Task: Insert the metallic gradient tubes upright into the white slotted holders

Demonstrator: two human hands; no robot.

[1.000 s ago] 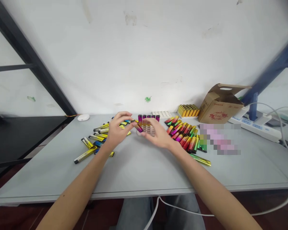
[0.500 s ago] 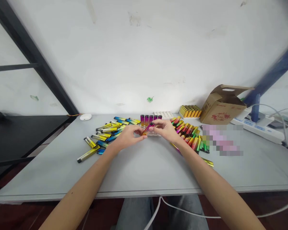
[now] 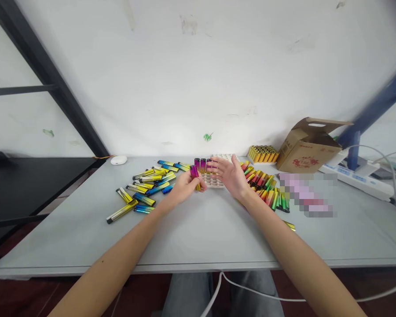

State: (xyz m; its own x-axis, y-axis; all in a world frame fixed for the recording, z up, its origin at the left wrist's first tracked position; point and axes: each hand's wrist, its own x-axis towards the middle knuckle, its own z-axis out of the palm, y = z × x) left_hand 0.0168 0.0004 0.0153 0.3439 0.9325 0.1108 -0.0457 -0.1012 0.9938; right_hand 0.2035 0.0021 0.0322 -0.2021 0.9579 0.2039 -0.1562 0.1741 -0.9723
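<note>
Upright in my left hand (image 3: 184, 187) is a purple-to-gold lighter (image 3: 194, 171), pinched between thumb and fingers. My right hand (image 3: 233, 178) has its fingers spread and holds nothing; it hovers at the right side of a white gridded tray (image 3: 214, 181). Along the tray's back stands a row of purple lighters (image 3: 203, 165), partly hidden by my right fingers. Left of my hands, yellow and blue lighters (image 3: 145, 180) lie loose in a spread. Red, orange and green lighters (image 3: 265, 187) are heaped at the right, partly behind my right wrist.
A second white tray (image 3: 225, 156) lies near the wall. Beside it, a filled tray of gold lighters (image 3: 264, 154) stands by an open cardboard box (image 3: 303, 149). A power strip (image 3: 358, 178) with cables is at the right; a white case (image 3: 119, 160) sits at the back left.
My right hand has let go of the purple-gold lighter, opened and moved right. The lighter has turned from tilted to upright in my left hand.
</note>
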